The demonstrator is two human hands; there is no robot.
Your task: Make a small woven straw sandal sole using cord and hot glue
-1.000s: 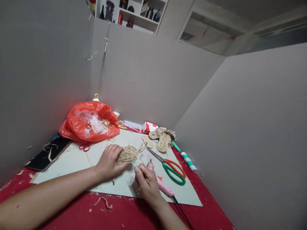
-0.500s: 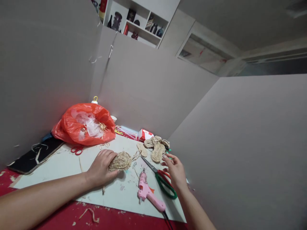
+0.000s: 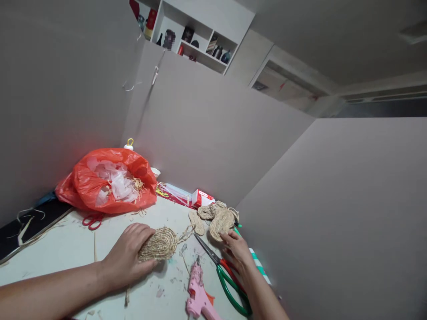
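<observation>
My left hand [image 3: 126, 258] lies curled over the near end of an oval piece of coiled straw rope [image 3: 160, 244] on the white board [image 3: 60, 249], holding it. My right hand [image 3: 236, 250] reaches to the right, its fingertips touching the near edge of a pile of woven straw pieces [image 3: 218, 218]. Its fingers are bent and nothing shows in them. Scissors with red and green handles [image 3: 227, 275] lie partly under my right wrist. A pink glue gun [image 3: 196, 293] rests between my hands.
An orange plastic bag [image 3: 106, 182] with white plastic and straw sits at the back left, small red scissors [image 3: 90, 220] before it. A red and white box [image 3: 202, 198] lies by the back wall. Grey cardboard walls close in on three sides. A dark slab [image 3: 23, 229] lies far left.
My right hand left the spot beside the glue gun and moved right and away to the pile of straw pieces. The left hand stayed on the oval coil. The view tilted upward.
</observation>
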